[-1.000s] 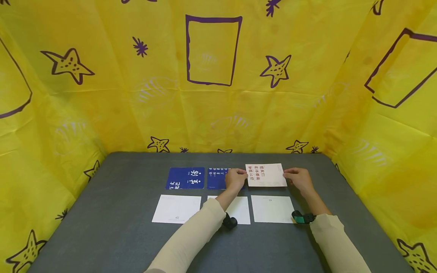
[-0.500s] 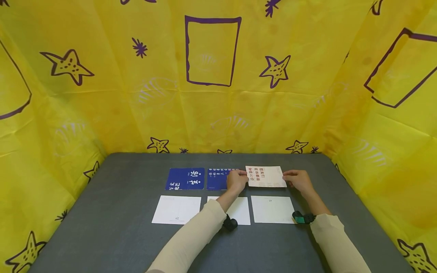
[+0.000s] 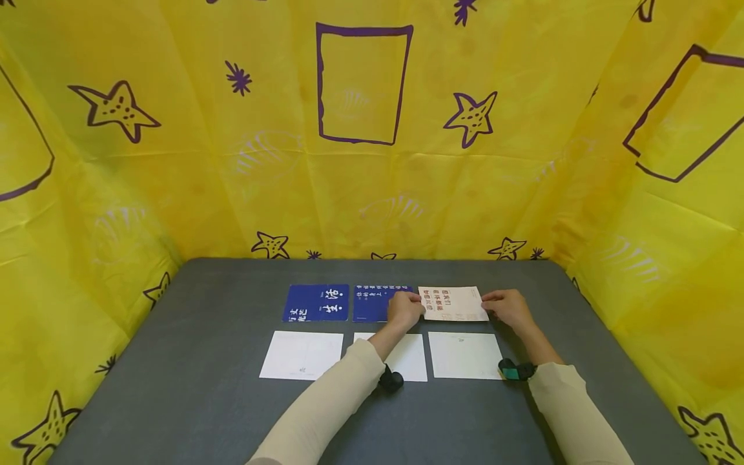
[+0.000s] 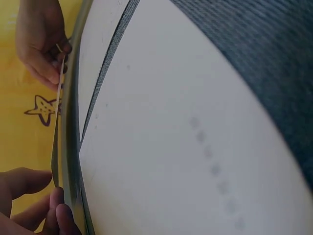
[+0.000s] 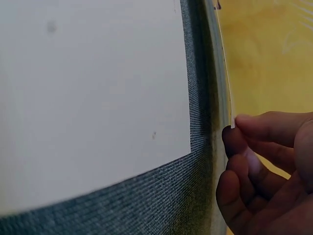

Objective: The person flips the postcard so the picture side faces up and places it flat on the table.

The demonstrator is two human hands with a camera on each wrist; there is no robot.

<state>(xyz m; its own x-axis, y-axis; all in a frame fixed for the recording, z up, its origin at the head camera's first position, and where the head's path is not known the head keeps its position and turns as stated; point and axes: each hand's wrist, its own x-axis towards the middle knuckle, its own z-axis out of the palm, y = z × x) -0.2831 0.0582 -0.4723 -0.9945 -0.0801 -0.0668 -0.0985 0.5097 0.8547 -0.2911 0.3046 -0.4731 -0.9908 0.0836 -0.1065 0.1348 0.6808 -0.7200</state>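
A pale card with reddish-brown lettering [image 3: 456,304] spans the space between both hands at the back right of the table. Its left edge is pinched between the thumb and fingers of my left hand [image 3: 405,310], whose forearm crosses over the front row. At the opposite edge, my right hand [image 3: 509,310] pinches the card the same way. The left wrist view shows the card edge-on [image 4: 56,132], raised above the table surface. Thumb and forefinger of the right hand [image 5: 274,166] meet on its corner in the right wrist view.
Left of the held card lie a blue card with white lettering [image 3: 316,303] and another blue card [image 3: 369,307], partly behind the left hand. In front are white cards: left [image 3: 302,354], middle [image 3: 411,358], right [image 3: 465,356]. Yellow patterned cloth [image 3: 366,194] walls the grey table [image 3: 174,387].
The held card has sunk slightly, its far edge coming down and nearer while the hands stay almost in place. More of the second blue card's lettering shows. The other cards have not moved.
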